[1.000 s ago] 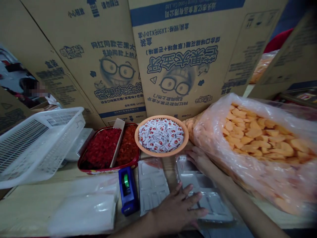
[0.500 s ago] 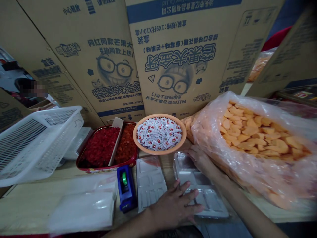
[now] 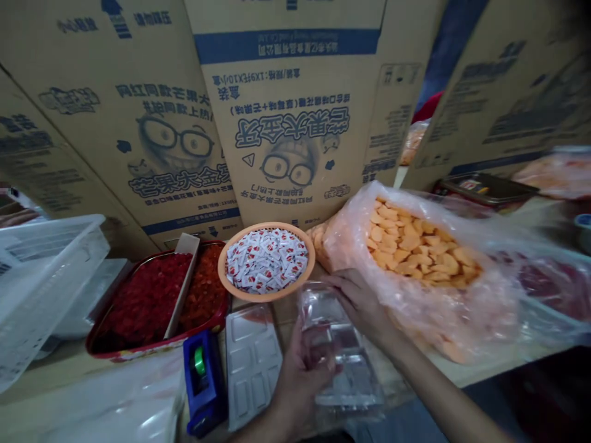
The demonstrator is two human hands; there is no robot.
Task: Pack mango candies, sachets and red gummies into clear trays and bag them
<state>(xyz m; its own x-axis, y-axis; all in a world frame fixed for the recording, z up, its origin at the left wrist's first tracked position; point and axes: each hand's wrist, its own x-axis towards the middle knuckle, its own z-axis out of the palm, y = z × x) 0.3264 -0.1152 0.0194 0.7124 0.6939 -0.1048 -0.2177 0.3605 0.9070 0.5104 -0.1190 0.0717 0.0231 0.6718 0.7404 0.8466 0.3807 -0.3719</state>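
Fingers of right hand point(image 3: 360, 301) are being curled over clear plastic tray point(image 3: 344, 351) | tray is being gripped by left hand point(image 3: 298, 369) | plastic bag of orange pieces point(image 3: 415, 307) is being touched by neither

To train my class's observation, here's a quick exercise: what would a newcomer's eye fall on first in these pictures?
The big clear plastic bag of orange pieces dominates the right side, with a round orange bowl of white sachets just left of it. Cardboard cartons with upside-down print tower behind them. In the foreground, the left hand and right hand hold a clear plastic compartment tray.
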